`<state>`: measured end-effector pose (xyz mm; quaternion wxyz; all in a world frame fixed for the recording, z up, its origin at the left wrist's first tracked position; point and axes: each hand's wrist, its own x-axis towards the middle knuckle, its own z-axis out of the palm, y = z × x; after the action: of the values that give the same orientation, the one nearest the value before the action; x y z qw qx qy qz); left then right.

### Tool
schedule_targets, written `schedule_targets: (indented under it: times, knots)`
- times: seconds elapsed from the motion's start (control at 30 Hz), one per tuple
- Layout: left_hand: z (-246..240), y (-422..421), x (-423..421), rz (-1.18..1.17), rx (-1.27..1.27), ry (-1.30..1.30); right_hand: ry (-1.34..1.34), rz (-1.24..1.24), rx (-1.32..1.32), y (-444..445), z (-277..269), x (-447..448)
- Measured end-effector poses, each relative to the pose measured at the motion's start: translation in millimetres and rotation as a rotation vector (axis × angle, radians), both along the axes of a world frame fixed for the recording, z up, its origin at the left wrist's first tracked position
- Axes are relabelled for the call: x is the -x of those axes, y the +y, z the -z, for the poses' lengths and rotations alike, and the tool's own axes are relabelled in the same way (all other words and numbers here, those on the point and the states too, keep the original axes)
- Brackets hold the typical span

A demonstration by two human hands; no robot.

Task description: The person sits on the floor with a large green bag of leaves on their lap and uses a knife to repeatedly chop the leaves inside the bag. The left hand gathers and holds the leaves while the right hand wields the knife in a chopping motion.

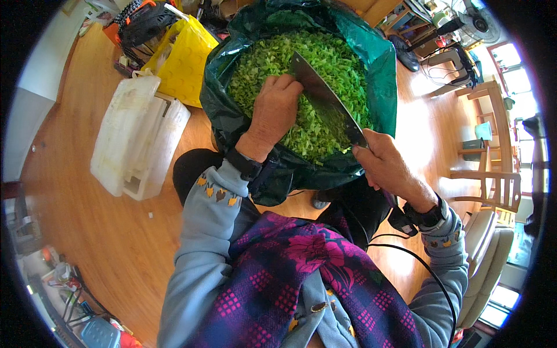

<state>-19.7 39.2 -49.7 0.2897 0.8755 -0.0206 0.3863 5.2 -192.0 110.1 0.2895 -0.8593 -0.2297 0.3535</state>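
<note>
Chopped green leaves (pixel 261 56) fill a container lined with a dark green plastic bag (pixel 380 65), its edges folded outward. My right hand (pixel 383 163) grips a wide-bladed cleaver (pixel 328 102) at its handle end. The blade slants up and to the left over the greens, with green bits stuck to its face. My left hand (pixel 276 111) rests over the left part of the greens, fingers curled down beside the blade's upper end; whether the fingertips pinch any leaves is hidden.
White plastic foam-like boxes (pixel 130 130) and a yellow bag (pixel 185 58) stand on the wooden floor (pixel 95 243) to the left. A black cable (pixel 417 256) runs by my right forearm. Wooden chairs (pixel 491 182), a sofa (pixel 489 261) and a fan (pixel 478 24) stand at right.
</note>
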Motion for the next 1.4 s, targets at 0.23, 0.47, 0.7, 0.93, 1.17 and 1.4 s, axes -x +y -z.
schedule_targets:
  times: [0.23,0.47,0.7,0.93,1.17,1.4]
  knots:
    - [-1,1,0,0.020,0.058,0.076,0.058,-0.043,0.047,34,10,-26]
    - [-2,-1,1,0.021,0.105,0.057,-0.294,-0.119,-0.129,58,69,-31]
    - [-4,3,5,-0.013,0.028,-0.013,-0.037,0.102,-0.224,39,51,-28]
    - [-4,3,10,0.013,0.108,0.043,-0.102,0.164,-0.141,9,48,-33]
    - [-5,3,11,0.026,0.088,-0.009,-0.132,0.084,-0.172,4,37,-18]
    - [1,3,6,-0.025,0.010,-0.039,-0.032,0.042,-0.073,3,17,0]
